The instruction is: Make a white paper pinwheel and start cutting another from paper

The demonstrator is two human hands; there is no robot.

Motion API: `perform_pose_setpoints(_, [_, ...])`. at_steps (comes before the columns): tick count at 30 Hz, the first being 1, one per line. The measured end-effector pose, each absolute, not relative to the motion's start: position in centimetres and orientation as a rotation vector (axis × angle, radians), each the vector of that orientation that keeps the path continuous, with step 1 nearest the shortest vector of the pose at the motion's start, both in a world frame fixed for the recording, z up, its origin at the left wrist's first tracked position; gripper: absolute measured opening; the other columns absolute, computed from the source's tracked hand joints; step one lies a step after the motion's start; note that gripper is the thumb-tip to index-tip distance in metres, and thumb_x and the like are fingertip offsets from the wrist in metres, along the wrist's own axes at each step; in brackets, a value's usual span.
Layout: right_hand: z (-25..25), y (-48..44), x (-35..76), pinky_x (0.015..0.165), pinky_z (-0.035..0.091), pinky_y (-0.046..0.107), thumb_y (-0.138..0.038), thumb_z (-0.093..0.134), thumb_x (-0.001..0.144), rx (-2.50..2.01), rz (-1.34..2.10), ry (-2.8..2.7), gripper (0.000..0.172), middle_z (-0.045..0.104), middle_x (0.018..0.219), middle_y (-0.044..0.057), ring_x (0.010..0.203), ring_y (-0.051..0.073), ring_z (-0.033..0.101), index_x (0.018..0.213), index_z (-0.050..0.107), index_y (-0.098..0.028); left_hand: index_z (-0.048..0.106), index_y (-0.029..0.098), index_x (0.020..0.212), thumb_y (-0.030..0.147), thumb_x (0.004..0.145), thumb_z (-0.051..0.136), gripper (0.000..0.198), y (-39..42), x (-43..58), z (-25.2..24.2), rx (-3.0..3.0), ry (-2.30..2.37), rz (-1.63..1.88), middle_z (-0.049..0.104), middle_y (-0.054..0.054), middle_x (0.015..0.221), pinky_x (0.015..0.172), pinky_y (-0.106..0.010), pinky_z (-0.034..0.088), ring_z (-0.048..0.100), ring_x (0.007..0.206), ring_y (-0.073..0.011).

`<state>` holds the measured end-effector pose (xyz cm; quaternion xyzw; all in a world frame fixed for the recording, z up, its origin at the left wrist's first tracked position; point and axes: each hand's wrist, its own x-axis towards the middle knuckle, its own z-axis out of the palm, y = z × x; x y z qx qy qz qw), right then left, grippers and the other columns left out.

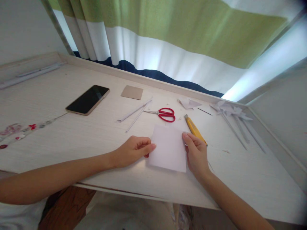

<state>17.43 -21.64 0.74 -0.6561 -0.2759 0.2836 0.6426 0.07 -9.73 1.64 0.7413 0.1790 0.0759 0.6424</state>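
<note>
A square sheet of white paper (168, 150) is held up between my two hands, just over the table's front part. My left hand (137, 148) pinches its left edge, thumb on top and fingers curled beneath. At the upper right corner, my right hand (196, 151) grips the sheet between thumb and fingers. Beyond the paper lie scissors (167, 115) with red handles, blades pointing left. A yellow utility knife (194, 129) rests right behind my right hand, which hides part of its lower end.
Rolled paper sticks (135, 110) and a brown cardboard square (132, 92) lie left of the scissors. Further left is a phone (88, 99) with a beaded strap (32, 127). Paper pinwheels on sticks (232, 111) lie at right, near a folded paper piece (189, 103). A curtain (153, 41) hangs behind.
</note>
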Motion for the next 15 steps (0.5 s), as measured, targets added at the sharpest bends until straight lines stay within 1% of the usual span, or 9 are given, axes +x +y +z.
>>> perform_pose_setpoints(5, [1.06, -21.49, 17.52, 0.042, 0.031, 0.023, -0.036, 0.055, 0.074, -1.466, 0.624, -0.670, 0.028, 0.041, 0.047, -0.004, 0.045, 0.010, 0.038, 0.053, 0.049, -0.019, 0.044, 0.014, 0.057, 0.035, 0.082, 0.044, 0.032, -9.57, 0.28, 1.90, 1.672, 0.449, 0.197, 0.042, 0.004, 0.056, 0.055, -0.019, 0.035, 0.044, 0.056, -0.0082])
perform_pose_setpoints(9, [1.34, -21.56, 17.39, 0.040, 0.033, 0.022, -0.034, 0.056, 0.074, -1.423, 0.619, -0.676, 0.027, 0.041, 0.047, -0.004, 0.045, 0.010, 0.038, 0.053, 0.050, -0.018, 0.045, 0.013, 0.058, 0.035, 0.081, 0.044, 0.032, -9.47, 0.42, 1.75, 1.641, 0.451, 0.215, 0.043, 0.004, 0.057, 0.055, -0.019, 0.035, 0.043, 0.057, -0.0078])
perform_pose_setpoints(12, [1.23, -21.56, 17.44, 0.039, 0.032, 0.020, -0.034, 0.056, 0.074, -1.409, 0.618, -0.657, 0.027, 0.040, 0.046, -0.005, 0.044, 0.009, 0.037, 0.052, 0.050, -0.018, 0.049, 0.013, 0.062, 0.036, 0.081, 0.045, 0.029, -9.46, 0.52, 1.42, 1.614, 0.462, 0.222, 0.045, 0.004, 0.060, 0.058, -0.019, 0.036, 0.045, 0.060, -0.0081])
perform_pose_setpoints(15, [1.09, -21.50, 17.55, 0.039, 0.031, 0.020, -0.034, 0.057, 0.073, -1.416, 0.608, -0.605, 0.025, 0.040, 0.048, -0.005, 0.045, 0.008, 0.036, 0.055, 0.052, -0.017, 0.051, 0.013, 0.071, 0.033, 0.080, 0.047, 0.022, -9.48, 0.59, 1.23, 1.572, 0.455, 0.214, 0.048, 0.003, 0.063, 0.060, -0.020, 0.038, 0.047, 0.062, -0.0081])
